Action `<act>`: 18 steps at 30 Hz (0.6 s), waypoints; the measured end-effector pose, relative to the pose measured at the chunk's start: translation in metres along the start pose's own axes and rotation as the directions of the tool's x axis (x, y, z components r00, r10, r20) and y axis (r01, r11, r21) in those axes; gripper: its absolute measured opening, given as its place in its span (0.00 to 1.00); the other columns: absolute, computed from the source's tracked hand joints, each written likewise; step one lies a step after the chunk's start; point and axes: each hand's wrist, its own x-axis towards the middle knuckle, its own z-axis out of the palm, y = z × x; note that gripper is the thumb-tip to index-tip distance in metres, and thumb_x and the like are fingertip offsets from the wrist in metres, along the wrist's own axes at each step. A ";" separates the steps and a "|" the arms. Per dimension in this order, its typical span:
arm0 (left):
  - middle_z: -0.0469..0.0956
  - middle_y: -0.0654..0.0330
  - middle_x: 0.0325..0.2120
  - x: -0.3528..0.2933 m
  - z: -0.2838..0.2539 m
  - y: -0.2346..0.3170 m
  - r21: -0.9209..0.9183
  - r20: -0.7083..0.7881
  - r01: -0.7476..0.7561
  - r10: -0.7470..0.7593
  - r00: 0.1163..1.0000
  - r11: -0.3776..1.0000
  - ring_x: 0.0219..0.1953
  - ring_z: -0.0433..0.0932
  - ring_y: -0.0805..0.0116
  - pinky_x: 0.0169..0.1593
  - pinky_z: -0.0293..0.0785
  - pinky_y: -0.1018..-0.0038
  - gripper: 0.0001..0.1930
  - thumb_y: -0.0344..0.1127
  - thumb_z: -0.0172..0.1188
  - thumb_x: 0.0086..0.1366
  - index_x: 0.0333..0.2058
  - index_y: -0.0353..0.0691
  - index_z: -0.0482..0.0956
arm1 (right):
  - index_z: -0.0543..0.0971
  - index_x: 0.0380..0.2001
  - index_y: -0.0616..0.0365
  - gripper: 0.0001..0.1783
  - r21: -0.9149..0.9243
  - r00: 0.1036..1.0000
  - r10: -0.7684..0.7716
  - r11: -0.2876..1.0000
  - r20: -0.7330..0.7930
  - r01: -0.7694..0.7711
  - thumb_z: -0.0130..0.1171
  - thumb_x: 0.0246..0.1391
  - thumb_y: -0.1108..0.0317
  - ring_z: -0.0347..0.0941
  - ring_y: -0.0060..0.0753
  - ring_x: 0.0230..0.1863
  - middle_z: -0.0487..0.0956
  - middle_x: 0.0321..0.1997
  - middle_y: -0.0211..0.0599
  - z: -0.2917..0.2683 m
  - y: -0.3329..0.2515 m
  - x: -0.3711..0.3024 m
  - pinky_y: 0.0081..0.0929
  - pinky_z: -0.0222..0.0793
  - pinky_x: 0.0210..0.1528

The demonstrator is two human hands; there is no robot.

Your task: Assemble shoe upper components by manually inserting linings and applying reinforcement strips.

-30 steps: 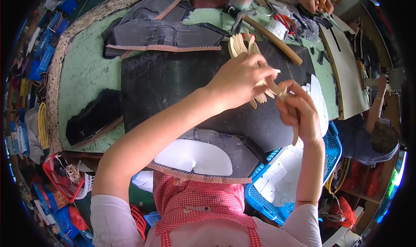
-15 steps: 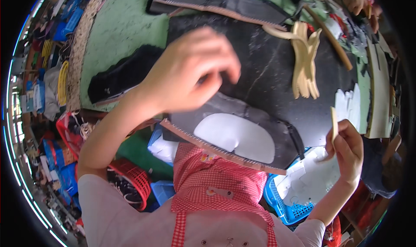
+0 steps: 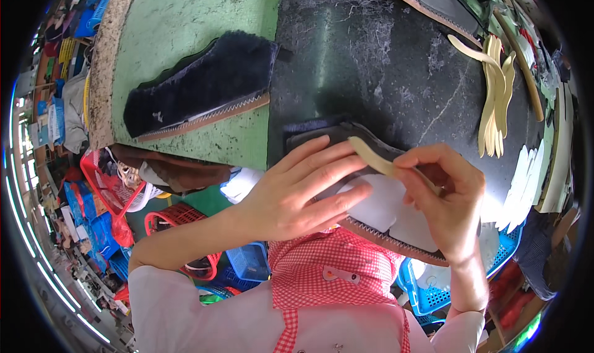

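Observation:
A dark shoe upper with a white oval patch and a brown zigzag-stitched edge lies at the near edge of the black work mat. My left hand rests flat on it, fingers spread. Between thumb and fingers, my right hand pinches a thin curved cream strip. The strip lies over the upper's dark far edge, its tip touching or close to my left fingertips. To the left, a fluffy navy-lined upper lies on the green tabletop.
Several cream strips lie in a bundle at the right, beside a wooden stick and white strips. Another upper is at the far edge. Below the table stand a red basket and a blue basket.
My left hand has come down from above the mat onto the upper. The right hand has brought the cream strip leftward to the upper's edge. The view has shifted.

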 end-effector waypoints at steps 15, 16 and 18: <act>0.74 0.49 0.57 0.008 0.003 -0.007 -0.027 -0.033 0.011 -0.012 0.999 1.000 0.62 0.73 0.51 0.63 0.66 0.55 0.29 0.37 0.66 0.51 0.54 0.37 0.78 | 0.80 0.36 0.60 0.10 -0.403 0.984 -0.166 0.907 -0.064 0.127 0.70 0.50 0.75 0.76 0.17 0.23 0.83 0.29 0.34 -0.001 0.002 0.003 0.17 0.68 0.24; 0.74 0.49 0.57 0.008 0.001 -0.007 0.009 -0.007 0.020 -0.020 1.000 1.000 0.62 0.73 0.51 0.63 0.66 0.55 0.29 0.37 0.64 0.51 0.54 0.36 0.78 | 0.80 0.36 0.60 0.10 -0.415 0.992 -0.048 0.910 -0.112 -0.003 0.70 0.50 0.75 0.76 0.17 0.23 0.83 0.29 0.34 -0.005 -0.001 -0.007 0.17 0.67 0.23; 0.74 0.53 0.57 0.008 0.003 -0.004 0.081 0.034 0.056 -0.059 0.998 0.995 0.62 0.72 0.54 0.62 0.65 0.57 0.30 0.36 0.60 0.50 0.55 0.37 0.78 | 0.79 0.36 0.61 0.10 -0.453 0.983 0.054 0.882 -0.173 -0.128 0.69 0.51 0.77 0.74 0.16 0.23 0.83 0.29 0.34 -0.014 0.004 -0.020 0.16 0.65 0.21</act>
